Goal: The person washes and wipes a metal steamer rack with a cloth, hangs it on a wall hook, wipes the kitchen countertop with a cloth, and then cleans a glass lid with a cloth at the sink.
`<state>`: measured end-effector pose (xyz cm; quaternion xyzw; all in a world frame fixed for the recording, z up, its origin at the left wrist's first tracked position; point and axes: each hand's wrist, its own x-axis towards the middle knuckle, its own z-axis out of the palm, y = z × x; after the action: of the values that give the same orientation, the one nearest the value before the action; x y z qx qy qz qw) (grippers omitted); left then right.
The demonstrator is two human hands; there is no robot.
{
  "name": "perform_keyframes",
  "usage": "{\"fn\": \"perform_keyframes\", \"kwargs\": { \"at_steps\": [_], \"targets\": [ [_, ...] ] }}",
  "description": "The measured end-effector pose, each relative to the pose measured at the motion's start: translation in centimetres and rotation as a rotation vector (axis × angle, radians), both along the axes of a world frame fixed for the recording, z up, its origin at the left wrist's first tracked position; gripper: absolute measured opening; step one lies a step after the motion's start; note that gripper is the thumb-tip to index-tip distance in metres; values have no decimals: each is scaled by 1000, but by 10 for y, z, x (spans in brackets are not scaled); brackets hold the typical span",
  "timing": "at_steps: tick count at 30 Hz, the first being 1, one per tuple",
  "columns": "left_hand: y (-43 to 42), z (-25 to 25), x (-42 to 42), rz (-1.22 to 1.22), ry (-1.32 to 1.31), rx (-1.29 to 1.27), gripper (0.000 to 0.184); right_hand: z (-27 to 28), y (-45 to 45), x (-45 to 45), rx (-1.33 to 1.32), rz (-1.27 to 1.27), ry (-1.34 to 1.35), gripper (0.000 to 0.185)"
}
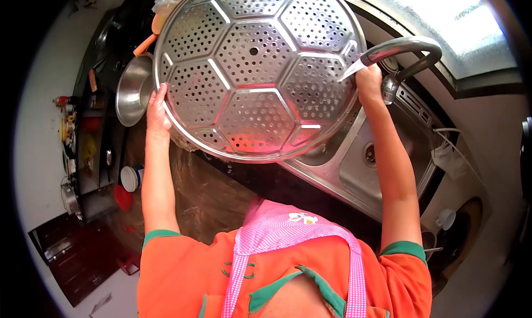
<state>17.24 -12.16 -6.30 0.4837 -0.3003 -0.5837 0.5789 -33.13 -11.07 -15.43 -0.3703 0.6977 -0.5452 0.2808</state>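
Observation:
A large round metal steamer tray (255,74), punched with small holes and ridged in a hexagon pattern, is held up by its rim between my two hands. My left hand (158,110) grips the rim at the left, thumb on the near face. On the right side, my right hand (370,84) holds the opposite rim, its fingers mostly hidden behind the tray and faucet. Water runs from the curved faucet (410,45) onto the tray's right part. Beneath it lies the stainless steel sink (360,165), partly covered by the tray.
A metal bowl (132,93) stands left of the tray, near an orange handle (145,45). A window (443,24) is at the upper right. On the floor side are a white bucket (130,179) and a red object (122,198). A white cup (445,219) sits at the right.

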Motion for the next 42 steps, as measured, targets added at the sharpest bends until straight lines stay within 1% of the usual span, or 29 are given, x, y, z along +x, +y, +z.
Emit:
{"fn": "perform_keyframes", "kwargs": {
  "at_steps": [1,2,3,5,6,7,8,9,11,12,15,16,17,19,24,26,29,37,38,41,42],
  "targets": [
    [1,15,-4,-28,10,23,12,5,-2,12,76,-46,71,18],
    [-1,26,-3,-59,6,0,13,53,13,38,91,-2,-221,18],
    [-3,36,-2,-90,4,-22,13,19,1,36,31,-7,-303,19],
    [-3,63,-11,-40,-92,-74,14,-8,-10,41,176,32,-280,20],
    [-2,78,-14,-78,-146,-111,14,-41,-21,46,192,40,-202,22],
    [-1,92,-18,-115,-198,-146,14,-41,-22,55,210,49,-123,25],
    [1,105,-21,-75,-234,-163,14,-41,-17,60,199,198,-292,31],
    [6,123,-29,-81,-277,-193,14,-27,-13,68,305,231,-390,35],
    [13,152,-35,-111,-368,-246,16,-48,-29,79,399,275,-791,36],
    [17,165,-38,-112,-400,-282,17,-24,-18,82,381,364,-835,41],
    [21,188,-43,-82,-484,-381,20,-21,-25,90,484,298,-906,50],
    [25,194,-48,-57,-534,-398,20,-18,-22,89,446,307,-978,58],
    [29,198,-52,-33,-583,-413,19,-15,-21,88,437,290,-1033,58],
    [34,203,-52,-59,-675,-441,18,-7,-18,86,420,255,-1139,59],
    [43,206,-52,-103,-839,-536,19,13,-10,78,357,251,-1294,62],
    [43,207,-47,-81,-945,-613,20,15,-15,75,333,251,-1342,63],
    [50,215,-50,-99,-960,-661,19,24,-15,74,293,288,-1370,64],
    [70,228,-23,-134,-1356,-882,16,36,-12,75,205,309,-1579,69],
    [71,229,-18,-154,-1389,-918,17,37,-9,74,208,337,-1510,76],
    [76,231,-5,-234,-1464,-989,19,31,1,71,237,446,-1491,86],
    [78,231,-6,-252,-1477,-1007,19,26,3,72,259,373,-1534,83]
  ]
}}
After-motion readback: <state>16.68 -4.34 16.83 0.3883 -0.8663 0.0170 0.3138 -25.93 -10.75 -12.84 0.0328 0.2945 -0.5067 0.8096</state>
